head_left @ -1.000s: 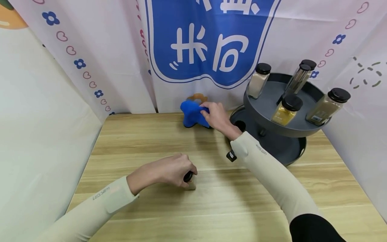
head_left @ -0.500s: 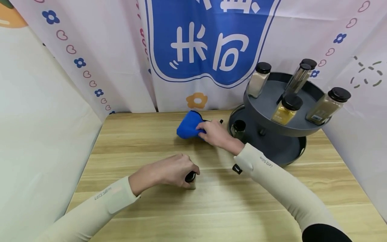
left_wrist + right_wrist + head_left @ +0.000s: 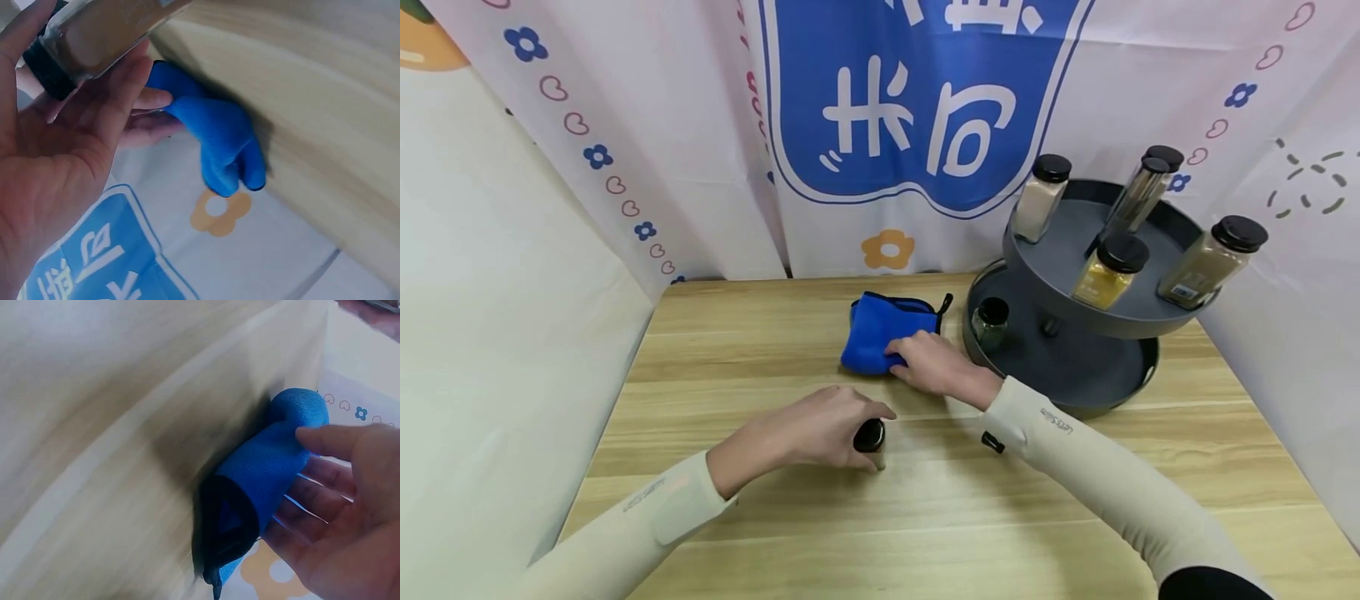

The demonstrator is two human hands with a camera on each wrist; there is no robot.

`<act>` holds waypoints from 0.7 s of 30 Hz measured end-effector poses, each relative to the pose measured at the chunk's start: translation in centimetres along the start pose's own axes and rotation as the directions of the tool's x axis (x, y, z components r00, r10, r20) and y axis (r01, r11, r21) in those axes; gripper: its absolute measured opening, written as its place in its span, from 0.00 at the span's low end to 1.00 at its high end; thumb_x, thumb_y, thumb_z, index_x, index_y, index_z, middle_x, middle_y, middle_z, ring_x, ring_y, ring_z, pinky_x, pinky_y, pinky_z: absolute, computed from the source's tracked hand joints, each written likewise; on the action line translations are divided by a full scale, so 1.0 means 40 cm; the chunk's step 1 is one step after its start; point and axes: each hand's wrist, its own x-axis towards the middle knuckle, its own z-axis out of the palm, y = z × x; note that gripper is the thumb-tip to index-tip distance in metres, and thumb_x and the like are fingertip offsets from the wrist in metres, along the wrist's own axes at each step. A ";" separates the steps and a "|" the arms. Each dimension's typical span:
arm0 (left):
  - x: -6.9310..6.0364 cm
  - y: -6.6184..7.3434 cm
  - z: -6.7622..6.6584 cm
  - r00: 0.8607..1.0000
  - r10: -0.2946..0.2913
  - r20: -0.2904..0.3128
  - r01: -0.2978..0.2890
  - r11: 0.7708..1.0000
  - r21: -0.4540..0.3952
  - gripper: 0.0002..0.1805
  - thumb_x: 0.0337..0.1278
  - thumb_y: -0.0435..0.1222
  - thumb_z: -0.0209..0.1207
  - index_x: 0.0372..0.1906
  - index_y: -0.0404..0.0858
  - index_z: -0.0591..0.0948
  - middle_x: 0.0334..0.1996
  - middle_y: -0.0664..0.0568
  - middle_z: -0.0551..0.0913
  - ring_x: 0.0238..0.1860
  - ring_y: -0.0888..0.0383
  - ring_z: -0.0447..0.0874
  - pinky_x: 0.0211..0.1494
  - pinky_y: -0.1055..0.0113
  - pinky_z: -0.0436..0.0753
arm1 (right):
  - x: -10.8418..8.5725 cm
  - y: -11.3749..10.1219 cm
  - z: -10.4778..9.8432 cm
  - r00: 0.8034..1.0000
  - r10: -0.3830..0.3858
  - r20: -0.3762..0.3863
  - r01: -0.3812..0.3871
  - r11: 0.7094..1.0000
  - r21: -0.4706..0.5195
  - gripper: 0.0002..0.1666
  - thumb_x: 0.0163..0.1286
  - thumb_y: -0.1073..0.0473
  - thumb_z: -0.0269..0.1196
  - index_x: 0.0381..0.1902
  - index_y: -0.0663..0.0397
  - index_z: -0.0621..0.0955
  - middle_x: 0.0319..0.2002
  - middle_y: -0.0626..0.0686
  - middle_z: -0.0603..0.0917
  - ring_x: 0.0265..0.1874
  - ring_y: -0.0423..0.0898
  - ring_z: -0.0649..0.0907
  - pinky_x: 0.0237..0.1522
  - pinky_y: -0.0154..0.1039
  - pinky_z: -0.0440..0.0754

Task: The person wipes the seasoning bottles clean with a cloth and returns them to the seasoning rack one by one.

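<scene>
A small glass jar (image 3: 871, 446) with a black lid stands on the wooden table near the middle, with brown contents visible in the left wrist view. My left hand (image 3: 827, 427) is around it with thumb and fingers loosely spread; some finger contact is hidden. Farther back lies a folded blue cloth (image 3: 880, 337) with black edging and a small black loop. My right hand (image 3: 928, 362) pinches its near right side between thumb and fingers. In the right wrist view the thumb presses on the blue cloth (image 3: 269, 450), the fingers behind it.
A two-tier dark grey round rack (image 3: 1067, 367) stands at the back right. Several black-lidded jars sit on its upper tier, including a yellow one (image 3: 1105, 279); a dark green jar (image 3: 991, 321) is on the lower tier. A printed curtain (image 3: 715, 167) hangs behind the table.
My right hand has drawn the blue cloth down from the curtain side toward me, and the cloth now lies flatter. My left fingers have loosened, showing more of the jar's lid.
</scene>
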 end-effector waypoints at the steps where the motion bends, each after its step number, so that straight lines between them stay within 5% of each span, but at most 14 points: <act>1: -0.004 -0.002 0.004 1.000 -0.013 -0.008 0.013 1.000 -0.013 0.36 0.52 0.49 0.81 0.64 0.37 0.84 0.52 0.49 0.90 0.48 0.59 0.90 0.49 0.65 0.87 | -0.003 -0.001 0.002 1.000 -0.008 0.008 0.008 1.000 -0.002 0.21 0.78 0.56 0.66 0.64 0.58 0.84 0.59 0.58 0.88 0.55 0.53 0.88 0.55 0.49 0.87; 11: -0.033 -0.020 0.046 0.985 -0.105 -0.134 0.088 0.988 -0.130 0.44 0.44 0.50 0.84 0.64 0.33 0.81 0.52 0.45 0.90 0.49 0.55 0.90 0.54 0.58 0.87 | -0.078 -0.001 -0.003 0.995 -0.094 -0.030 0.095 0.995 0.022 0.26 0.78 0.55 0.66 0.69 0.60 0.80 0.69 0.61 0.81 0.69 0.57 0.80 0.71 0.58 0.73; 21: -0.052 -0.029 0.080 0.965 -0.136 -0.222 0.087 0.973 -0.216 0.39 0.44 0.46 0.84 0.60 0.32 0.83 0.49 0.45 0.91 0.49 0.54 0.91 0.52 0.61 0.88 | -0.261 0.020 -0.027 0.977 -0.152 -0.148 0.138 0.985 -0.100 0.30 0.78 0.45 0.66 0.69 0.56 0.81 0.68 0.58 0.82 0.66 0.54 0.82 0.61 0.53 0.84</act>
